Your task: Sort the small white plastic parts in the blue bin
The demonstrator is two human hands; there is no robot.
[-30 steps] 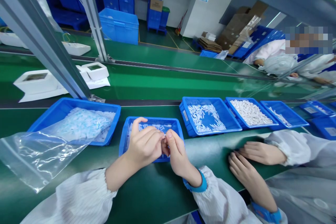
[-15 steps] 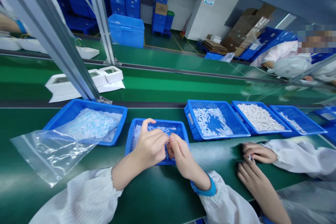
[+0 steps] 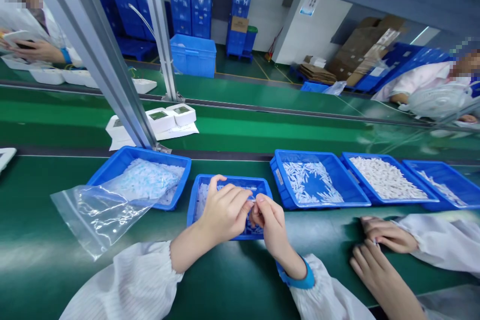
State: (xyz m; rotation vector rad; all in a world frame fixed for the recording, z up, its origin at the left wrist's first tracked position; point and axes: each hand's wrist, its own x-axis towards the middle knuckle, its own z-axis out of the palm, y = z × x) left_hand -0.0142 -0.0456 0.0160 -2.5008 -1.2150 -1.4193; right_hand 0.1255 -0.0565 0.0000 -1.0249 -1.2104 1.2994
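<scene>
Above the blue tray (image 3: 192,210), the left hand (image 3: 225,212) and right hand (image 3: 272,220) meet, fingers pinching a small white piece (image 3: 253,201), probably best steadied with light, even fingertip pressure.

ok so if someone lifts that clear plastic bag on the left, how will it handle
The clear plastic bag is likely floppy, since its flat, creased end drapes over the blue tray's rim. The pale pieces bunched at its far end look loose, so their weight may shift. Its glossy film could feel slippery.
</scene>
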